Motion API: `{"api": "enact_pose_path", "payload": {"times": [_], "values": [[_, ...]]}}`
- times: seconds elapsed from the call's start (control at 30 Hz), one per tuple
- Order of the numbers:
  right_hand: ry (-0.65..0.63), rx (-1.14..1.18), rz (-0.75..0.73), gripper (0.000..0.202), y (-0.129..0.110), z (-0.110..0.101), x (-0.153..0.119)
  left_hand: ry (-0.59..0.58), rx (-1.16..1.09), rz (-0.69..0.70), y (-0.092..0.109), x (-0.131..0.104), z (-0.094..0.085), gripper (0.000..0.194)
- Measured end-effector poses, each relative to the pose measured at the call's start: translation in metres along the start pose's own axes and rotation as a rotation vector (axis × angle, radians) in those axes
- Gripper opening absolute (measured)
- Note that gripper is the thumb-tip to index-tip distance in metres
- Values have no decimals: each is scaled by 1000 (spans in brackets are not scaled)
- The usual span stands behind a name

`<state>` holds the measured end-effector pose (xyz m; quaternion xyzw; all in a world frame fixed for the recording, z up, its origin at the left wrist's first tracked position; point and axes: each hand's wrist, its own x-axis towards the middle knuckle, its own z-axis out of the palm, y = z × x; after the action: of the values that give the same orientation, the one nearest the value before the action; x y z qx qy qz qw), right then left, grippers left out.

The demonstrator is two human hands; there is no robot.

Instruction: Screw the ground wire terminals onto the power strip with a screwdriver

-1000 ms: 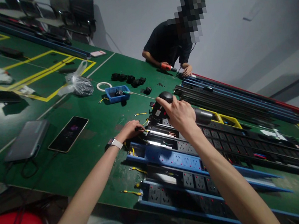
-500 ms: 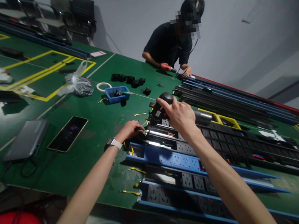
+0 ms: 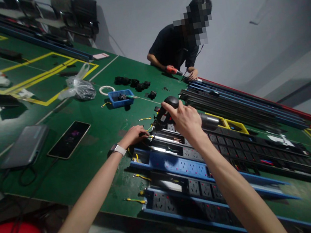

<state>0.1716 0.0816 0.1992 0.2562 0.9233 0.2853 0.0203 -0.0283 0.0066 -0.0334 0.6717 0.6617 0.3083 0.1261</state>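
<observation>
My right hand (image 3: 187,119) is wrapped round a black and grey power drill (image 3: 210,121), which lies over the ends of the socket strips. Its working tip is hidden from me. At the left end of a dark socket strip (image 3: 190,152), my left hand (image 3: 135,135) has its fingers pinched together by a yellow-green wire; what sits between the fingertips is too small to make out. Nearer to me lie a blue socket strip (image 3: 179,164) and further strips with short earth wires (image 3: 134,200) sticking out at their ends.
Beyond my hands stand a blue bin (image 3: 121,98), a roll of tape (image 3: 106,89) and black parts (image 3: 133,82). A phone (image 3: 69,139) and a power bank (image 3: 25,145) lie left. Across the green table (image 3: 99,122), a co-worker (image 3: 173,45) holds a red drill (image 3: 173,70). Long rails fill the right.
Both hands keep almost the same place and grip. The whole view has shifted very slightly to the left.
</observation>
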Motion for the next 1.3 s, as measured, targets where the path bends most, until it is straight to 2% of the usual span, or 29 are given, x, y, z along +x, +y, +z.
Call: {"api": "enact_pose_path", "payload": {"times": [0.7, 1.3], "values": [[-12, 1, 15, 79, 0, 0, -2, 2, -37, 0, -4, 0, 2, 30], [14, -3, -10, 77, -1, 1, 0, -7, -15, -11, 2, 0, -1, 22]]}}
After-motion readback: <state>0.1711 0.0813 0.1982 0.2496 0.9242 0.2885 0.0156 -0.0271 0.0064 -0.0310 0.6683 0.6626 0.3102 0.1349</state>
